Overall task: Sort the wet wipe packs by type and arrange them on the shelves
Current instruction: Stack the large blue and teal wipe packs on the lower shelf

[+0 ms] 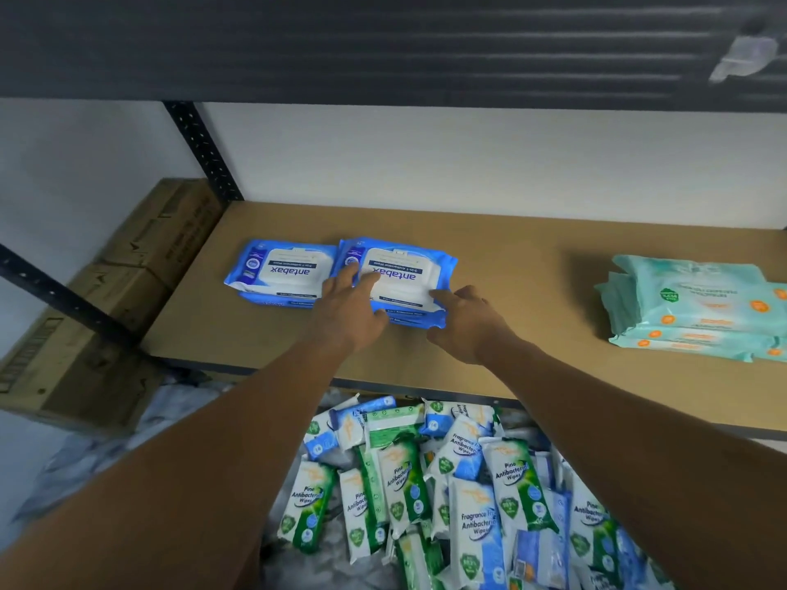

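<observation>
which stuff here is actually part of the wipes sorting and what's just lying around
Job: blue antabax packs, touched by left hand and right hand; teal packs; loose pile of packs below; shelf board.
Lying about: cardboard boxes beside the shelf.

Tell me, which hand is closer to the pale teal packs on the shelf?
Right. The right hand holds the blue stack on the side facing the teal packs; the left hand rests on its farther side.

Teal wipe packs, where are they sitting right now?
Head view: the teal wipe packs are stacked at the far right of the brown shelf board, well apart from the blue antabax packs at its centre-left.
</observation>
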`<state>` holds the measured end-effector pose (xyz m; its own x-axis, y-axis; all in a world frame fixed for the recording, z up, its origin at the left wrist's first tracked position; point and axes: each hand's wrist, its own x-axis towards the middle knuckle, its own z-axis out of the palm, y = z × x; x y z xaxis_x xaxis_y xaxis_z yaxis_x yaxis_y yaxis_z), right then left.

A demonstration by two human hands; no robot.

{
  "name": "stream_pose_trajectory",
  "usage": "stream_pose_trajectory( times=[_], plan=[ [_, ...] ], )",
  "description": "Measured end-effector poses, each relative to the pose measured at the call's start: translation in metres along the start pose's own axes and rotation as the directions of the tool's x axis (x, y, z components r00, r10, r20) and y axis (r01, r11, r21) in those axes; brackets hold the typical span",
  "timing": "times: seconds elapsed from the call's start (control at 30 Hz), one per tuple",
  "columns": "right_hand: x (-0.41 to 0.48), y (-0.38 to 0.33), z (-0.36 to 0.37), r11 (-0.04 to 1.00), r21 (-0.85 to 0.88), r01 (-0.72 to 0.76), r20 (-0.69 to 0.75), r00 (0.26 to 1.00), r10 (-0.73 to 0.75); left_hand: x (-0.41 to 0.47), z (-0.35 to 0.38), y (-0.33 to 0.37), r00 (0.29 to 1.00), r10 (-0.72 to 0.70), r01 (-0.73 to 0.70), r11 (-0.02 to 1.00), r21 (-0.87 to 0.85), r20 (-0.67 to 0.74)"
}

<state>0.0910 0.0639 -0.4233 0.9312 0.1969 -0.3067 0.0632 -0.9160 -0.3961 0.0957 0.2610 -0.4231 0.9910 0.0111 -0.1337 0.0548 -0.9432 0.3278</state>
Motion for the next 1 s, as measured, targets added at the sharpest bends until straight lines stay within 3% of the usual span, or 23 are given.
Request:
stream_pose_trajectory(
  times=[0.17,0.33,0.47,0.73,1.0],
  plan=[
    [0.003,0.001,0.01,0.979,0.205,-0.006,-0.096,0.995,0.026,0.006,0.004,-0.011,0.984,-0.166,0.152,0.97,-0.19,-0.06],
    [0.003,-0.004,0.019,0.9,0.432,-0.053,-0.141,0.982,0.126,0.009,0.014,-0.025,0.982,-0.176,0.144,0.925,-0.35,-0.062],
    [0.009,-0.009,0.033,0.831,0.545,-0.108,-0.085,0.979,0.184,0.017,0.017,-0.028,0.98,-0.182,0.152,0.943,-0.294,-0.076],
    [0.012,-0.014,0.038,0.694,0.716,-0.073,-0.087,0.978,0.192,0.023,0.021,-0.032,0.978,-0.196,0.173,0.954,-0.246,-0.071],
    [0.02,-0.013,0.044,0.666,0.742,-0.074,-0.106,0.968,0.226,0.034,0.038,-0.036,0.984,-0.173,0.151,0.922,-0.356,-0.031]
  ],
)
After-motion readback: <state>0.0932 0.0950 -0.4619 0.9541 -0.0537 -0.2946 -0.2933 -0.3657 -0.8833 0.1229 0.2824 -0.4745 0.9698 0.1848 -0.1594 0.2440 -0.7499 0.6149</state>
